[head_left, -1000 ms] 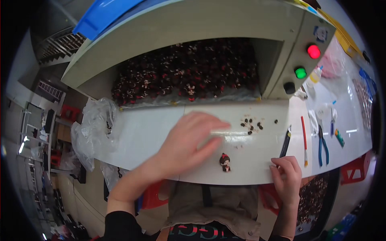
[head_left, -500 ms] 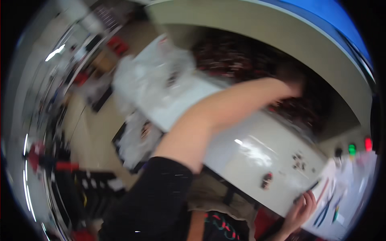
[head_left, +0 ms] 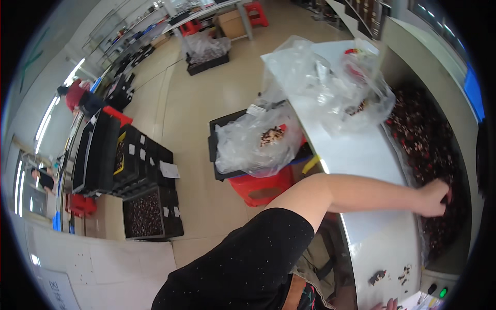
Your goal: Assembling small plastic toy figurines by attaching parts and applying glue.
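My left arm stretches across the white workbench [head_left: 385, 227] to the right. At its end my left hand [head_left: 434, 199] is curled, its fingertips against the heap of small dark red and black parts [head_left: 421, 134] in a trough along the bench. What lies between those fingers is hidden. Only the fingertips of my right hand [head_left: 390, 305] show at the lower edge, slightly apart, with nothing visible in them. Just above them on the bench lie a small dark cluster of parts [head_left: 377, 277] and several scattered pieces [head_left: 404, 274].
Clear plastic bags [head_left: 330, 88] cover the bench's far end. Left of it, a black crate [head_left: 219, 124] with a bag of parts rests over a red stool [head_left: 263, 186]. Stacked black crates [head_left: 150, 165] stand on the floor. Two other people are at the far left.
My view has swung, bringing the bench to the right and more of the floor into sight. My left hand stays at the heap; my right hand has mostly left the picture below.
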Available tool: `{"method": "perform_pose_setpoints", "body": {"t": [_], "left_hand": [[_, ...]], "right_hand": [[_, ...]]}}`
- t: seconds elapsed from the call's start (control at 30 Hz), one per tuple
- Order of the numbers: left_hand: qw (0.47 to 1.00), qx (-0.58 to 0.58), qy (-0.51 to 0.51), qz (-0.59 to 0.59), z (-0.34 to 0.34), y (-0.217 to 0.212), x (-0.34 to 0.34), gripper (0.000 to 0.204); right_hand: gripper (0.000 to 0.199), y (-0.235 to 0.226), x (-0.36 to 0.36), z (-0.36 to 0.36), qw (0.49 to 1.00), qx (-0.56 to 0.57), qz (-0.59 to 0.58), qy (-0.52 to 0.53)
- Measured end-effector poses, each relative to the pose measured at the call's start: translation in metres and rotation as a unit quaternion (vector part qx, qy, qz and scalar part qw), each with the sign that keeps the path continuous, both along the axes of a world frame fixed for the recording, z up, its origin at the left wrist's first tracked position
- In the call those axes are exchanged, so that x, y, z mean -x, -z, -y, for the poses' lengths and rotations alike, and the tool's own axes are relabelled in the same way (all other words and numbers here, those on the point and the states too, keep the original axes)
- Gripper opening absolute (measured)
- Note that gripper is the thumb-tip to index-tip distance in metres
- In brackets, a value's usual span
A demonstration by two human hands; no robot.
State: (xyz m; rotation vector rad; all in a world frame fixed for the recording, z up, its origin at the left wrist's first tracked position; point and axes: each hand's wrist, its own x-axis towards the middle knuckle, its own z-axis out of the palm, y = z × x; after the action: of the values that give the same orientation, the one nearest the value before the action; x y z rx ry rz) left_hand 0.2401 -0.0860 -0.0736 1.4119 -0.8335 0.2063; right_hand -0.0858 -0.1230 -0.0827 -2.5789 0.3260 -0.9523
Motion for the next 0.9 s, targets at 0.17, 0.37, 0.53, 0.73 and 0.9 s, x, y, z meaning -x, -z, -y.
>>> {"method": "perform_pose_setpoints", "body": {"t": [0.17, 0.37, 0.53, 0.73, 0.9], "left_hand": [[0.966, 0.012, 0.179, -0.184, -0.08, -0.011, 0.056, 0.016], [0.899, 0.021, 0.271, -0.343, -0.122, 0.006, 0.113, 0.021], [0.858, 0.012, 0.362, -0.365, -0.126, 0.0, 0.14, 0.027], [0.817, -0.005, 0.335, -0.469, -0.114, 0.021, 0.127, 0.03], [0.789, -0.105, 0.346, -0.497, -0.114, 0.005, 0.125, 0.027]], "right_hand": [[0.035, -0.005, -0.047, -0.038, 0.984, 0.084, -0.086, -0.129], [0.019, 0.001, -0.046, -0.042, 0.975, 0.065, -0.123, -0.172], [0.018, 0.034, -0.039, -0.007, 0.985, 0.032, -0.106, -0.134], [0.028, 0.01, -0.059, -0.016, 0.992, -0.083, -0.087, -0.046], [0.037, -0.001, -0.055, -0.02, 0.969, -0.233, 0.031, -0.08]]}}
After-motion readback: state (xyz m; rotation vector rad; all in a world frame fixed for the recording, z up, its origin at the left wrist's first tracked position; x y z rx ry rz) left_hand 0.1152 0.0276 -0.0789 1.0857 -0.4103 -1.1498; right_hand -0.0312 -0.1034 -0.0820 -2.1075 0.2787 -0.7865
